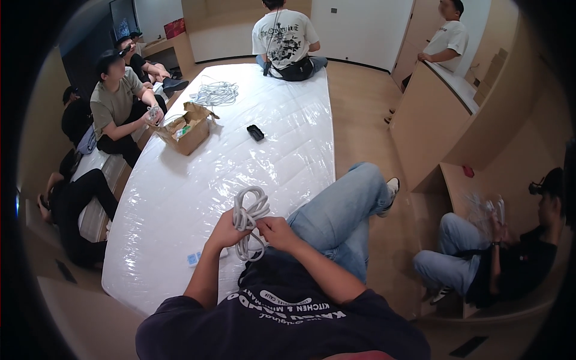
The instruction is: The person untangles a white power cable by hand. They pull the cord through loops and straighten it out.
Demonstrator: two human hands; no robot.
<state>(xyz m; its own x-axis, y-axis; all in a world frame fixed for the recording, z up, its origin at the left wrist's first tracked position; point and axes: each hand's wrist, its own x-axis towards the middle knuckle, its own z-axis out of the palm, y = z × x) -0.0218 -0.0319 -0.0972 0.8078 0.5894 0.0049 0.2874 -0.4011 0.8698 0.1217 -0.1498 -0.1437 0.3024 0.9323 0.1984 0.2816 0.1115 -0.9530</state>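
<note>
A light grey cable (251, 207), wound into a bundle of loops, is held upright in front of my torso. My left hand (225, 230) is closed round the middle of the bundle, with loops showing above and below it. My right hand (277, 233) is closed too, its fingers pinching the cable at the right side of the bundle. The fingertips of both hands are partly hidden by the loops. Below my left hand, a small blue-and-white packet (194, 258) lies on the plastic-wrapped mattress (174, 210).
An opened cardboard box (191, 141), a small black object (255, 132) and a pile of grey cable (217, 93) rest on the mattress. One person (285, 39) sits at its far end. Others sit along the left; one person (516, 240) sits at right, another stands behind a counter (429, 114).
</note>
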